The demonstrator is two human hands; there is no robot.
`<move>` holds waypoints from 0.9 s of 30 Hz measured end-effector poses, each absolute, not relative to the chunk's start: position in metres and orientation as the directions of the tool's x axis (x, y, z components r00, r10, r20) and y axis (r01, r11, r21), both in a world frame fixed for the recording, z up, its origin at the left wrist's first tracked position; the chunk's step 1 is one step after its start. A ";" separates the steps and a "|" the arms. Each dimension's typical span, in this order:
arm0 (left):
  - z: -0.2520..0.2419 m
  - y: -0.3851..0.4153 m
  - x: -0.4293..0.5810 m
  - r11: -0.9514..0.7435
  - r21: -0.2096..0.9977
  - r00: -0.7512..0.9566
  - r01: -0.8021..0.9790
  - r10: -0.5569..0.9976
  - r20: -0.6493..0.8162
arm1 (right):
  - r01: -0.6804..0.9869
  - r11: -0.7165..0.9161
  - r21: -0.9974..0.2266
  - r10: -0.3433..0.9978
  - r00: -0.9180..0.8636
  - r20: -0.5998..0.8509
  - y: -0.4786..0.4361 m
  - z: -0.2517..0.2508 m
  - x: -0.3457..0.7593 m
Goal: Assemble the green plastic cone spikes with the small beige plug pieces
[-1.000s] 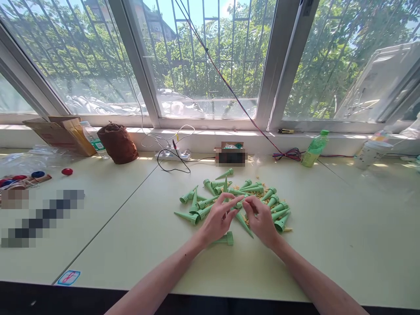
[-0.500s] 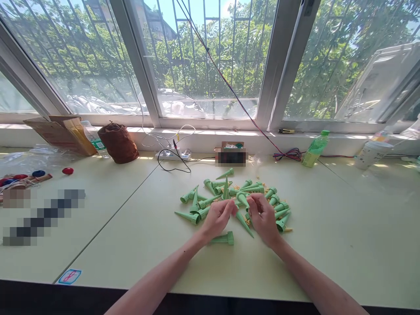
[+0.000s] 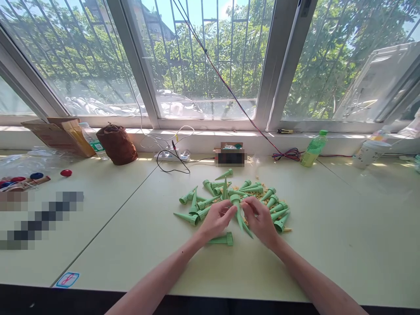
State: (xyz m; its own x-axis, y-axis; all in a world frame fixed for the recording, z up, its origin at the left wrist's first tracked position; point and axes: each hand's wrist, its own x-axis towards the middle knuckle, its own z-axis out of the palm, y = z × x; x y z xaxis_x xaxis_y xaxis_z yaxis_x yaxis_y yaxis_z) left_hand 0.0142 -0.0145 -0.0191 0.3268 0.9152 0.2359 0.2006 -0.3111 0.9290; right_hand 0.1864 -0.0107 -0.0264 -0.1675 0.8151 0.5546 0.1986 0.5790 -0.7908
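Green spike [image 3: 238, 209], its point toward the table's front edge [image 3: 256, 298], is pinched by the left hand [image 3: 216, 221]; the right hand [image 3: 261, 220] sits just beside, fingertips bunched near the wide end, whether gripping I cannot tell. Other spikes [image 3: 279, 207] crowd around the hands, one lying near the left wrist. Tabletop [image 3: 331, 245] spreads broadly on both sides and toward that edge; a green bottle [image 3: 314, 149] and brown pouch [image 3: 117, 145] stand near the windows.

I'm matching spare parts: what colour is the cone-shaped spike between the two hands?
The spike is light green; it shows best in the head view.
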 end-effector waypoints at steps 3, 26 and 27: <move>-0.019 -0.016 0.015 -0.420 0.860 0.322 0.291 0.889 0.325 | 0.204 0.564 -0.800 0.826 -0.172 0.537 -0.009 -0.027 0.187; -0.024 -0.016 0.016 -0.604 0.681 0.314 0.414 0.797 0.516 | 0.174 0.523 -0.835 0.852 -0.155 0.501 -0.007 -0.027 0.185; -0.024 -0.016 0.016 -0.604 0.679 0.313 0.418 0.797 0.516 | 0.172 0.521 -0.836 0.853 -0.156 0.499 -0.007 -0.027 0.185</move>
State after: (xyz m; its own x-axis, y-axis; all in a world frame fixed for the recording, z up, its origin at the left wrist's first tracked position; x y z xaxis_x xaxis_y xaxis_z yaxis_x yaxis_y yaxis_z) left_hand 0.0162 -0.0157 -0.0237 0.3132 0.7972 0.5162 0.4178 -0.6038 0.6789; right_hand 0.1848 -0.0069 -0.0272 -0.1561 0.8526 0.4987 0.1724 0.5207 -0.8361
